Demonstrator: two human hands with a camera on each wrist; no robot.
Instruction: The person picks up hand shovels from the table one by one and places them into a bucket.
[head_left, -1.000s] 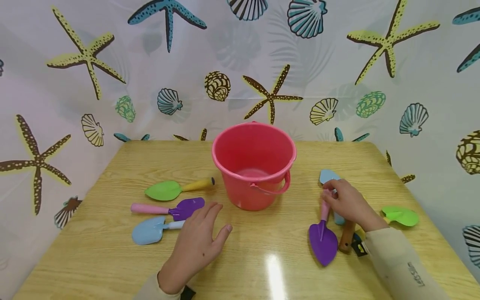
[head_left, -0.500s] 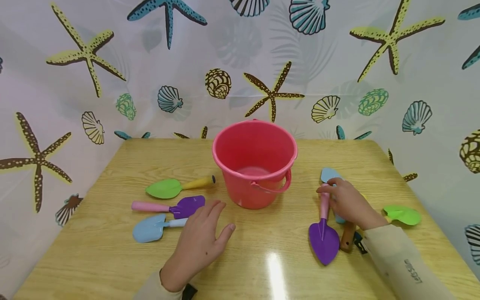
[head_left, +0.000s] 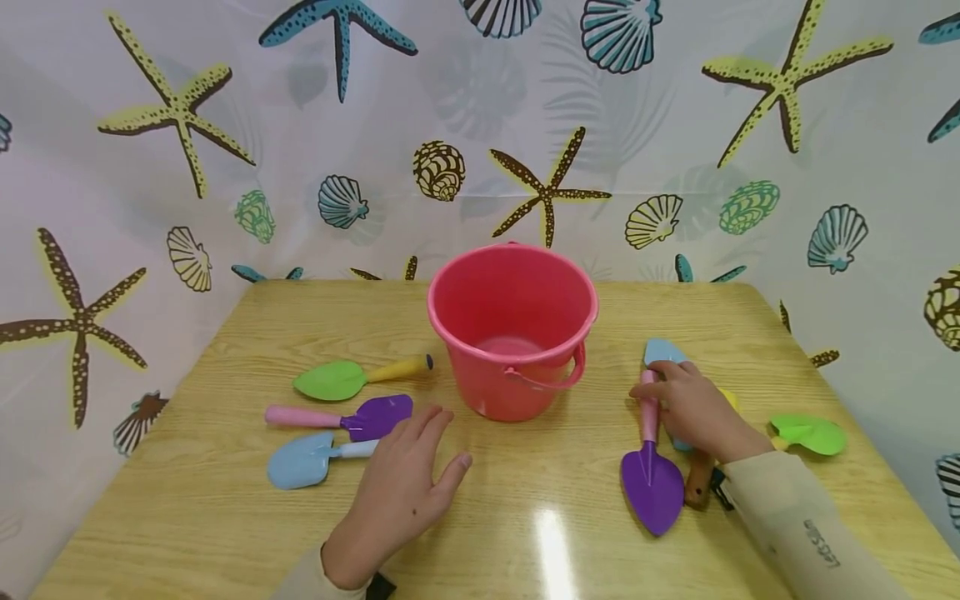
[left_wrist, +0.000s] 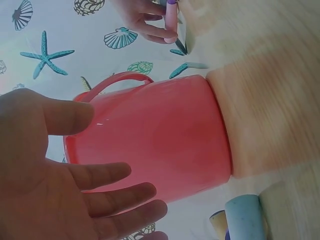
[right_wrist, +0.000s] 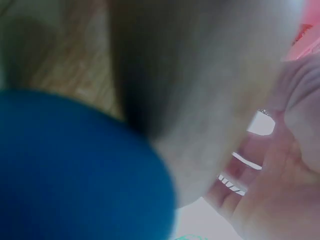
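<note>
At the right, my right hand pinches the pink handle of a purple hand trowel, whose blade points toward me. In the left wrist view, the fingers of that hand stand around the pink handle. Under and beside it lie a light blue trowel, partly covered, and a brown wooden handle. My left hand is held open with fingers spread, holding nothing. It overlaps the handle end of another light blue trowel. The right wrist view is mostly blocked by blurred close shapes.
A pink bucket stands upright at the middle, its handle hanging down at the right front. Left of it lie a green trowel with a yellow handle and a second purple trowel. Another green trowel lies near the right table edge.
My right hand's fingers have shifted left around the top of the pink handle. The purple trowel has turned very slightly. The left hand stays almost still.
</note>
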